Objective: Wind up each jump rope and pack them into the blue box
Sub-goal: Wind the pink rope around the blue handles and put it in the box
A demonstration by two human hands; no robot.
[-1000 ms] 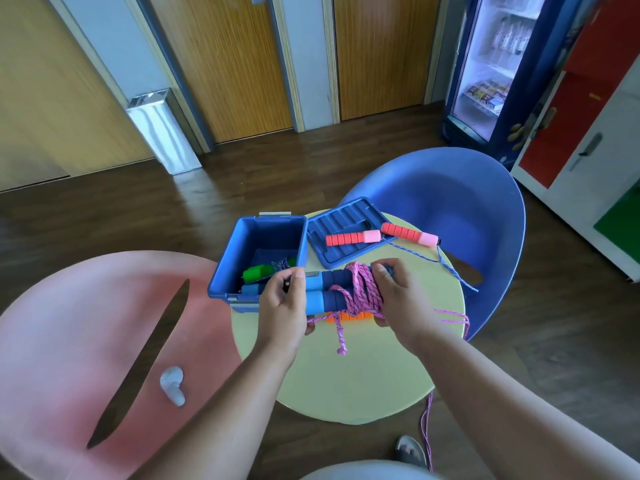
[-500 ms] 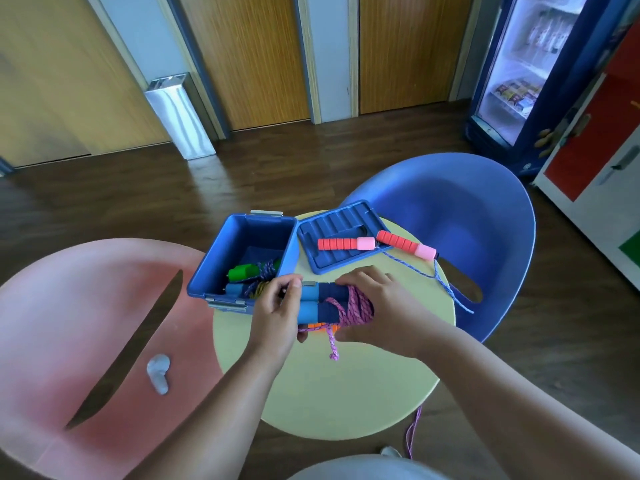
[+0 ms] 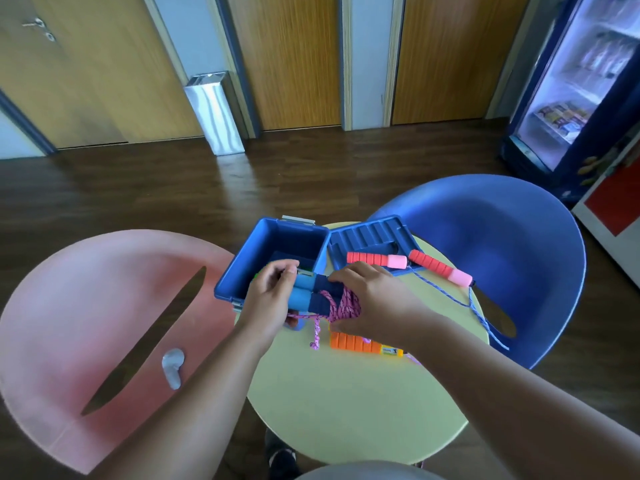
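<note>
Both hands hold a jump rope with two blue handles side by side, its pink cord wound round them. My left hand grips the light-blue handle ends just over the near rim of the open blue box. My right hand grips the wound cord and the dark end of the handles. A loose pink cord end dangles toward the table. A second rope with red and pink handles lies partly on the box lid. An orange handle lies under my right wrist.
The round yellow-green table stands between a pink chair on the left and a blue chair on the right. A blue cord trails off the table's right edge. A small white object lies on the pink chair.
Both hands have carried the wound blue-handled rope left and away from me, up to the box's near rim. The orange handle on the table has come into sight.
</note>
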